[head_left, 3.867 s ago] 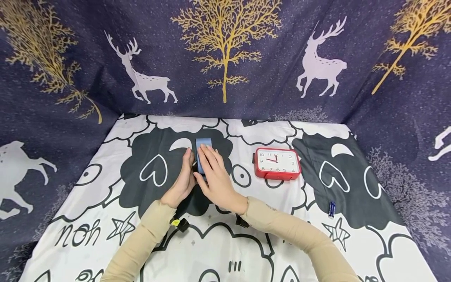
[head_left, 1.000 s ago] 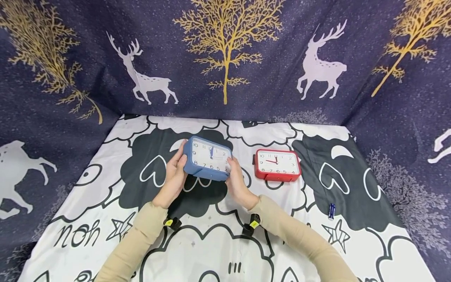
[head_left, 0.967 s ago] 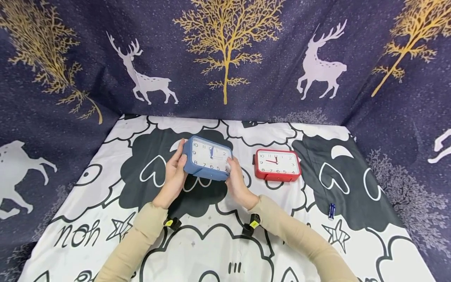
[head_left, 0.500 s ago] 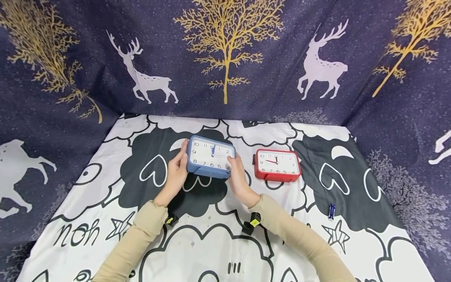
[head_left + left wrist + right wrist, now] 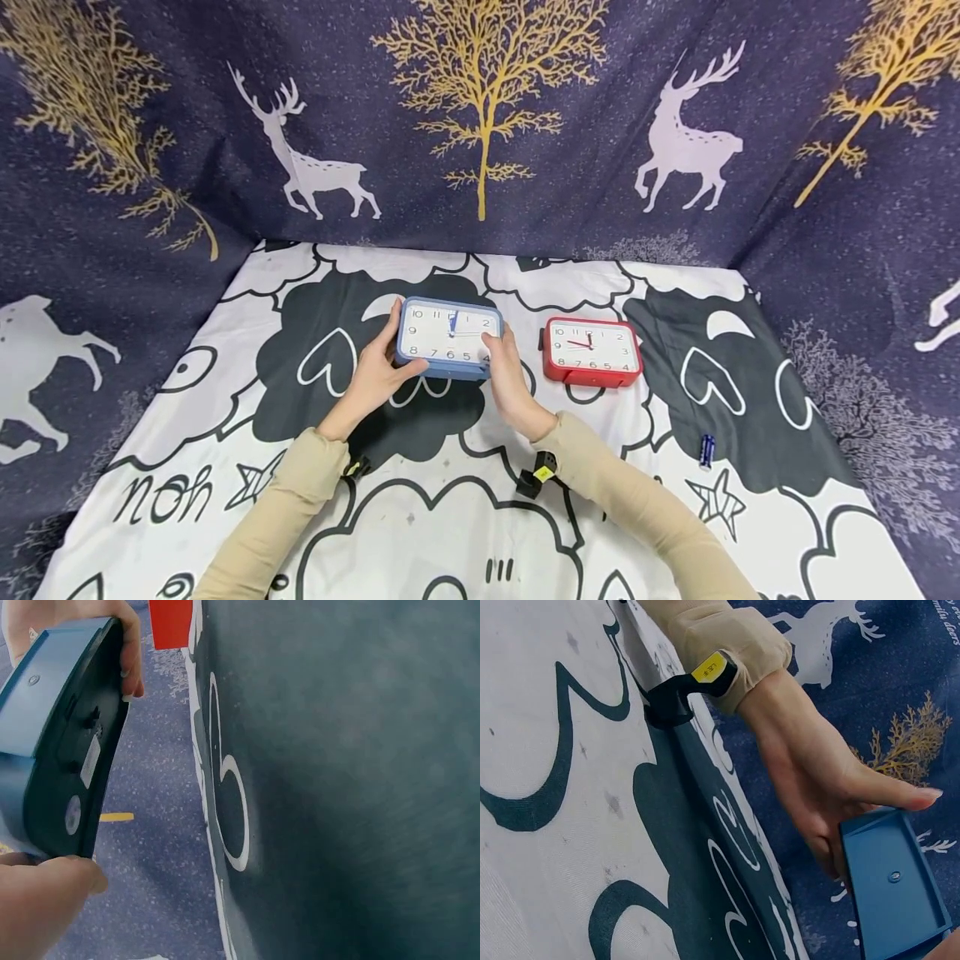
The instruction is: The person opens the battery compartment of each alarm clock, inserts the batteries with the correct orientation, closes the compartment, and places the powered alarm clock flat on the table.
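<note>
A blue alarm clock (image 5: 450,337) is held between both hands, its white dial turned up toward me. My left hand (image 5: 372,371) grips its left end, with the thumb along the lower front edge in the head view. At the right end my right hand (image 5: 508,379) grips it, thumb tip over the dial near the 4. The left wrist view shows the black back of the clock (image 5: 79,750) with small knobs and stickers, held off the cloth. Its blue underside (image 5: 892,877) faces the right wrist camera, near the left hand (image 5: 810,765).
A red alarm clock (image 5: 592,351) stands just right of my right hand. Farther right, small blue batteries (image 5: 707,451) lie on the black-and-white patterned cloth (image 5: 450,542). A dark curtain (image 5: 420,183) with deer and trees hangs behind and at both sides.
Earlier the blue clock was edge-on between my hands; now its dial faces me. Over the last second it levelled out, and my left thumb slid to the lower front edge.
</note>
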`<move>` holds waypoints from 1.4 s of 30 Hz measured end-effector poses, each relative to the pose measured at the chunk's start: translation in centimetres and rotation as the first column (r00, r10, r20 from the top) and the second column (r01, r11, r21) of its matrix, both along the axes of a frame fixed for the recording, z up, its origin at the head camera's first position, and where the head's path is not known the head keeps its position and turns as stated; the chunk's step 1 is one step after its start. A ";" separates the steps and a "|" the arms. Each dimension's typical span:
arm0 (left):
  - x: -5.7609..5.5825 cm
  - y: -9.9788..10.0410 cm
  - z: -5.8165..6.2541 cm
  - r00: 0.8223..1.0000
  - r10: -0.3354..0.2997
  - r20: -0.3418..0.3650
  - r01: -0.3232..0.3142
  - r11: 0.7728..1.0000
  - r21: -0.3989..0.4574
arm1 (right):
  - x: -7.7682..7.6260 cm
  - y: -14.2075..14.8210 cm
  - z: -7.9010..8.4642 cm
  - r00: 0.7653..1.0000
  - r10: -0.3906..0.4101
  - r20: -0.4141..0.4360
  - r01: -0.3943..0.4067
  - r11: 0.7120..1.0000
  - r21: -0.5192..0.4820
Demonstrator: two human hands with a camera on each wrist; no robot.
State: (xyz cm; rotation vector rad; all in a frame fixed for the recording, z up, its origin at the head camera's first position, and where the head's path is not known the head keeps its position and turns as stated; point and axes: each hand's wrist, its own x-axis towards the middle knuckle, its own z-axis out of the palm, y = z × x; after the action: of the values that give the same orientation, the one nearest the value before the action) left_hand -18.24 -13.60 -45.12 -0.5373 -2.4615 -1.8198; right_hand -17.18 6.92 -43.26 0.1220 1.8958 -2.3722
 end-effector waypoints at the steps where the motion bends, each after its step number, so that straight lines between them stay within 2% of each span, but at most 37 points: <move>1: 0.0 -0.1 -0.1 1.000 -0.006 0.008 0.006 1.000 0.005 | 0.0 0.0 0.0 1.000 -0.002 -0.002 0.002 1.000 0.010; 4: 0.0 -0.2 -0.2 0.999 -0.027 0.030 0.026 0.999 0.029 | 0.1 0.0 0.0 1.000 -0.006 0.005 0.006 1.000 0.022; 8: 0.0 -0.3 -0.4 0.999 -0.031 0.011 0.030 0.999 0.026 | 0.2 0.0 0.1 1.000 -0.006 0.001 0.005 0.998 0.057; 12: 0.2 -0.2 -0.1 0.999 0.013 -0.031 -0.014 0.999 -0.037 | 0.3 -0.1 0.2 1.000 0.004 -0.010 -0.003 0.996 0.093; 14: 0.2 -0.1 0.1 1.000 0.025 -0.012 -0.025 0.999 -0.047 | 0.3 -0.1 0.3 1.000 -0.002 -0.007 0.003 0.994 0.110; 17: 0.1 -0.2 0.4 0.998 0.029 0.053 -0.026 0.998 -0.055 | 0.2 -0.1 0.4 1.000 -0.015 -0.009 0.017 0.992 0.128; 21: -0.1 -0.3 0.3 0.992 -0.001 0.125 0.002 1.000 -0.012 | 0.1 -0.2 0.5 1.000 -0.017 0.001 0.017 0.988 0.156; 24: 0.0 -0.2 0.3 0.979 -0.019 0.202 0.007 0.998 0.062 | 0.1 -0.3 0.4 0.999 -0.021 0.035 0.014 0.980 0.198; 29: 0.2 0.2 0.7 0.938 -0.062 0.340 -0.010 0.979 0.205 | 0.1 -0.5 0.0 0.997 -0.028 0.065 0.013 0.976 0.219; 34: 0.1 0.5 1.0 0.926 -0.083 0.369 -0.030 0.956 0.291 | -0.1 -0.4 -0.5 0.996 -0.017 0.087 -0.003 0.975 0.221; 42: -0.1 0.6 0.8 0.898 -0.139 0.417 -0.007 0.944 0.330 | -0.7 0.0 -1.5 0.995 -0.010 0.101 -0.015 0.970 0.243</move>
State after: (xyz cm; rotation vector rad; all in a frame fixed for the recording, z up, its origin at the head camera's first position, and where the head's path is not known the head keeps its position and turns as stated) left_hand -18.31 -12.98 -44.28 -0.2093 -2.3100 -2.5501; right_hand -17.84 6.94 -44.72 0.2540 2.1266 -2.0781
